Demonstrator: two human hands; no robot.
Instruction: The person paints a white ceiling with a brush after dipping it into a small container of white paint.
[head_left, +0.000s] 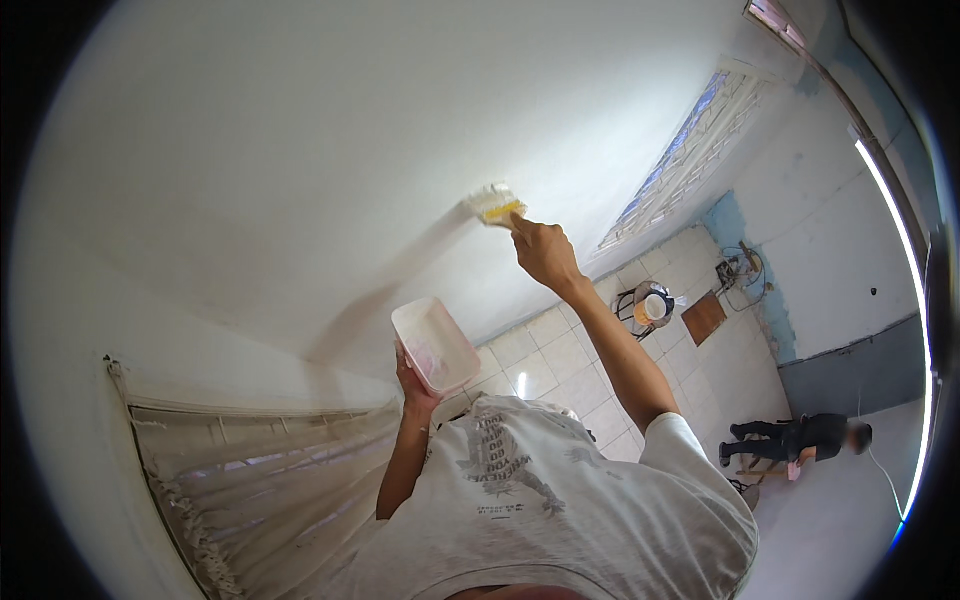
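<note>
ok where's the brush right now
In the head view, the brush is in the person's right hand, by the white wall, above and right of the tub in the left hand.

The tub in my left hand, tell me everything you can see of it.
The tub is an open, deep rectangular container with rounded corners, pale pinkish-white, and looks like plastic. Its opening faces the camera, showing whitish smears inside; whether there is liquid in it can't be told. It sits at a slant in the picture, nearer the camera than the tiled floor. The left hand grips it at its lower left side; nothing else visibly touches it.
</note>
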